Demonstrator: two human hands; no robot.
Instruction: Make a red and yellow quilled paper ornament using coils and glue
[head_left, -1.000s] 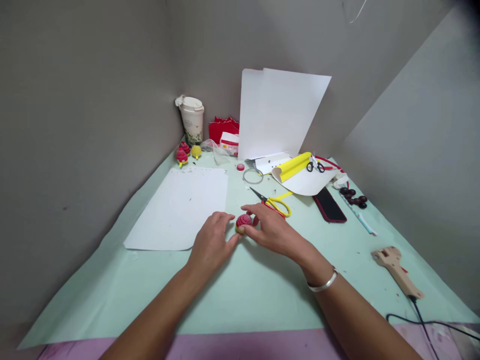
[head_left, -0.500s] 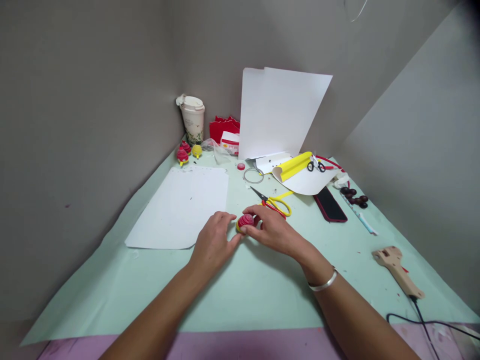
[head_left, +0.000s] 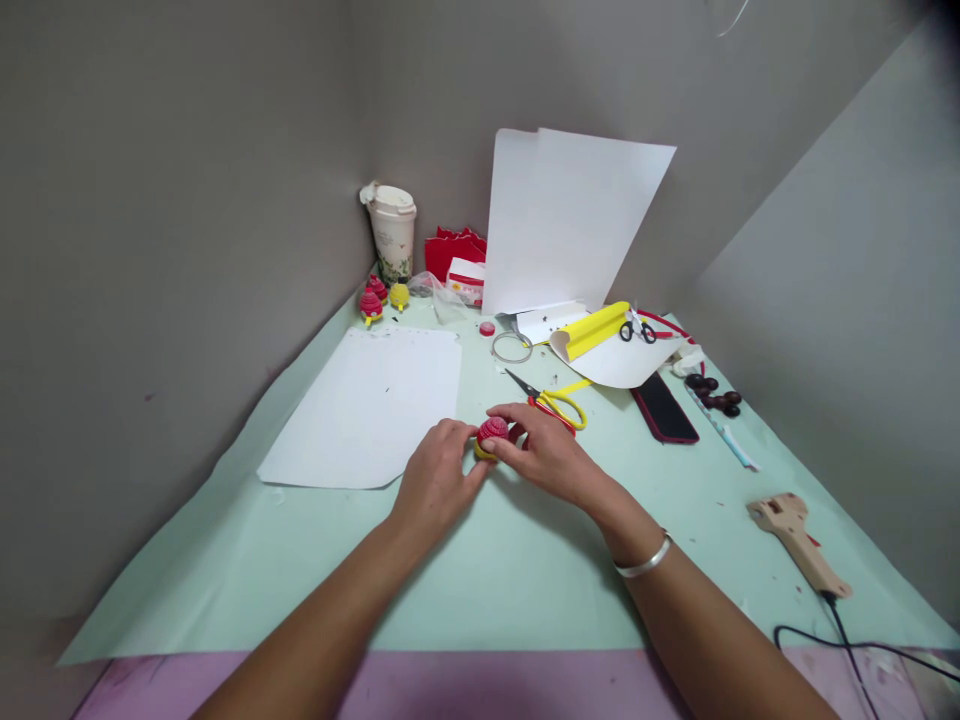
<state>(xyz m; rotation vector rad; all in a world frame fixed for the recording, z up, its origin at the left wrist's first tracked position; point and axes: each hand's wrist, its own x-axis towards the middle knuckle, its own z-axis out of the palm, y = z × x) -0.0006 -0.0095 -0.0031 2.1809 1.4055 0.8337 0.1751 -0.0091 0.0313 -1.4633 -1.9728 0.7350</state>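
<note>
A small red ball-shaped ornament with pale lines and a yellow base sits between my two hands at the middle of the table. My right hand closes its thumb and fingers around the red top. With thumb and forefinger, my left hand pinches the yellow base from the left. The underside of the ornament is hidden. Just beyond my right hand lie scissors with yellow and red handles. A white sheet of paper is left of my left hand.
Similar red ornaments and a yellow one stand at the back left by a lidded cup. A wire ring, a yellow roll, small scissors and a phone lie beyond. A corded glue gun lies right.
The red top now sits more upright over the yellow base. My left fingers have closed in on the base. The whole view has shifted slightly.
</note>
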